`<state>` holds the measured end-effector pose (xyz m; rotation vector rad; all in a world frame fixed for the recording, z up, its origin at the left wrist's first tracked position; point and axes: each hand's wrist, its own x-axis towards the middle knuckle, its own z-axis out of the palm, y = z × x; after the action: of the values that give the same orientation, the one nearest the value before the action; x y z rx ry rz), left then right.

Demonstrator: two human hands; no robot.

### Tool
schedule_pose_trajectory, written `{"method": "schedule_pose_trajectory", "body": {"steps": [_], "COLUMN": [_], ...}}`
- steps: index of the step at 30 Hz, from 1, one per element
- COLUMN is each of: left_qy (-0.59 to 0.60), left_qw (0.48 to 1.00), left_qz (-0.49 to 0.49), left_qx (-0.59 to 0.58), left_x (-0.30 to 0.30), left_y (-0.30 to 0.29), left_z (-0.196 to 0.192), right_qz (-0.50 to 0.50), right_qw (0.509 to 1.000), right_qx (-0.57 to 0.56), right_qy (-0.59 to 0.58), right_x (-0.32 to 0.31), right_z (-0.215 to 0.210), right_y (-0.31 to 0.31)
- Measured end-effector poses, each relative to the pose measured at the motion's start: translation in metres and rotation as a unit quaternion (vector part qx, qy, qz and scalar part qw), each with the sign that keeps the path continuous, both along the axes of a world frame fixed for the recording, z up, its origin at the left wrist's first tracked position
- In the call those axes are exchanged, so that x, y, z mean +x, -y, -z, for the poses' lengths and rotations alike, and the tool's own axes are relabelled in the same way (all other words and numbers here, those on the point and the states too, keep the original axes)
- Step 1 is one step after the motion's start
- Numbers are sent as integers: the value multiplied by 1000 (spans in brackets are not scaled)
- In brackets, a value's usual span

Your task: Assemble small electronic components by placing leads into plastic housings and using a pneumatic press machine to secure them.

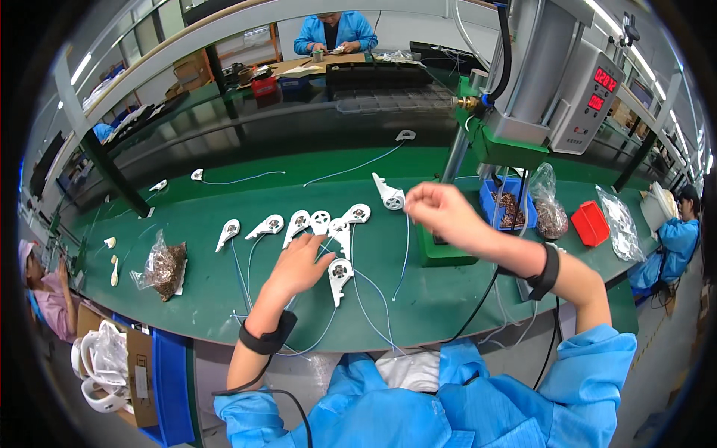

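Note:
My left hand [299, 265] reaches over a cluster of white plastic housings, with its fingers apart and its fingertips beside a housing with a round end [299, 222]. Just in front of those fingertips lies another housing [340, 276], its thin cable trailing toward the table edge. My right hand [441, 213] is closed, fingers curled together, right beside a tilted white housing [391, 197] with a spoked round end. Whether its fingers hold anything is hidden. More housings, such as one [265, 226] on the left, lie with thin blue-white cables on the green table [202, 287].
A green press [508, 145] with a red-digit control box [590, 97] stands at right. Near it are a blue bin [489, 200] of small copper-coloured parts, a bag of parts [550, 216] and a red bin [590, 224]. Another parts bag [166, 269] sits left. Co-workers are nearby.

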<state>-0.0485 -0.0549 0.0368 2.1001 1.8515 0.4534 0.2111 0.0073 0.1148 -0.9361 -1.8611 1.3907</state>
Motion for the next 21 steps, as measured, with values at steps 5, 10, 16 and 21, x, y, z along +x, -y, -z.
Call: {"method": "schedule_pose_trajectory", "body": {"steps": [5,10,16,21], "left_qy": [-130,-170,-197,-209], "left_qw": [990,983,977,962], "left_qz": [-15,-22,-30,21], "left_qx": [60,72,80,-173], "left_x": [36,59,13,-16], "left_y": [-48,-62,-65,-90], "left_z": [42,76,83,19], "right_qz": [14,-32,-180,-300], "right_qw": [995,988,933,892], "right_qx": [-2,-19,111,220], "right_qy": [98,148,293,257], "right_x": [-1,-20,5,103], "right_z": [95,105,59,-11], "right_y": [9,35,48,61]}}
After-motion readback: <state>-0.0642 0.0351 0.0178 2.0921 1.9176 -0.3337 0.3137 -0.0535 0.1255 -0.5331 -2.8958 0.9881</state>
